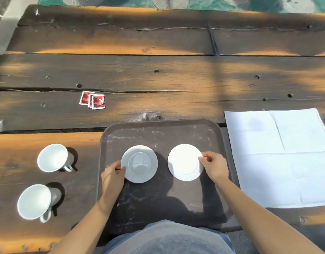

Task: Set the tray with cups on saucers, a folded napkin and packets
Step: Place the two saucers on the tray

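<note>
Hands sit low in the middle of my view, both on the tray. The left hand [113, 173] pinches the left rim of the left saucer [139, 164], thumb on top. The right hand [213, 166] pinches the right rim of the right saucer [185, 162] with curled fingertips. I cannot tell whether either saucer is lifted or lying flat.

Both white saucers lie side by side, apart, on the dark brown plastic tray [158, 132], whose floor is scuffed with pale marks.

Left of the tray, two white cups stand on the wood, the upper cup [54, 157] above the lower cup [35, 201] in the frame, handles toward the bottom. Right of the tray, an unfolded white napkin [279, 158] lies flat, creased into quarters. Above and left of the tray, three red packets [92, 100] overlap in a small cluster.

Everything rests on a weathered plank table [158, 79], dark and cracked, with bolt holes and patches of orange sunlight across the boards. Past its far edge at the top of the frame I see green patterned ground [176, 1].
</note>
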